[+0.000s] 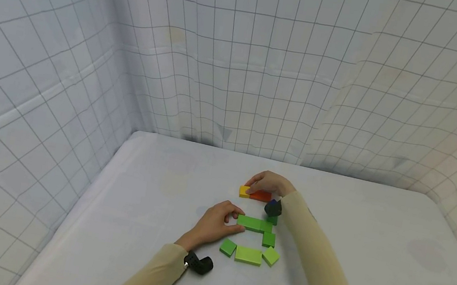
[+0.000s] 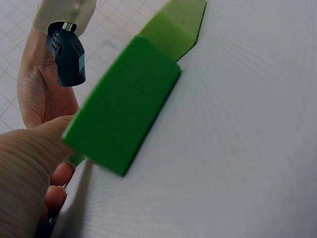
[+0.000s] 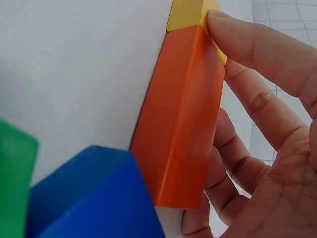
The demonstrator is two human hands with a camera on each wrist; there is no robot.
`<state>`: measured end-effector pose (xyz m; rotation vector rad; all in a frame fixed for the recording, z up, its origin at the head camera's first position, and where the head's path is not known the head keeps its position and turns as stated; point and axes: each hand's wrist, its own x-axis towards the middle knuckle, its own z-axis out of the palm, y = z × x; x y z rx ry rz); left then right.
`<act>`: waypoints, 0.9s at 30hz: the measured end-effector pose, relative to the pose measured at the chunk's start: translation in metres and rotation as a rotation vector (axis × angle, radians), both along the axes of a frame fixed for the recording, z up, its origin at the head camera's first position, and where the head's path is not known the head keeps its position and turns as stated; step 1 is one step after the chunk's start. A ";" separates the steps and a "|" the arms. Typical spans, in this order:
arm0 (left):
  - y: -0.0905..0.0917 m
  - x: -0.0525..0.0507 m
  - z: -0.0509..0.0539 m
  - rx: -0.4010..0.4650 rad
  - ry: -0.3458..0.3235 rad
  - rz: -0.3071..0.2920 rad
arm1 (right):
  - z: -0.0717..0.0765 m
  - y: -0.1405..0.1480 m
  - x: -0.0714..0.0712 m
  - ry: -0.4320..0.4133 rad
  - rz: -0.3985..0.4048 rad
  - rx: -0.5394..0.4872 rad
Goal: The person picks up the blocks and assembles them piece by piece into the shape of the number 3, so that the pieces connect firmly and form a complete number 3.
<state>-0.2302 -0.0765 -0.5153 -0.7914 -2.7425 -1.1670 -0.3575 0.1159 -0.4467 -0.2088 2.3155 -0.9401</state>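
In the head view my left hand (image 1: 216, 221) holds the left end of a long green block (image 1: 252, 223), index finger at its far side and thumb at its near side. The left wrist view hides that thumb's tip behind another green block (image 2: 124, 104). Farther back, my right hand (image 1: 269, 183) pinches a small yellow block (image 1: 244, 192) between thumb and index finger. A longer orange-red block (image 3: 176, 119) lies end to end with the yellow one, the other fingers curled along its far side. A blue block (image 3: 99, 193) sits close below the right wrist.
Nearer the body lie a small green block (image 1: 228, 247), a long lime block (image 1: 248, 255) and a tilted lime block (image 1: 270, 256). Another green block (image 1: 269, 239) sits under the row's right end. Grid-patterned white sheets (image 1: 245, 65) hang behind the white table (image 1: 143, 228).
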 end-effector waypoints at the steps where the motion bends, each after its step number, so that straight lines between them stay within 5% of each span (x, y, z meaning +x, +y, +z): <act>1: 0.000 0.000 0.000 0.000 0.000 0.000 | 0.000 0.000 0.000 0.000 0.001 0.000; 16: 0.001 0.001 0.003 0.006 0.020 0.001 | -0.002 0.009 -0.002 0.027 0.023 -0.054; 27: -0.001 0.000 -0.002 0.007 0.020 -0.005 | -0.015 0.049 0.002 0.009 0.012 -0.213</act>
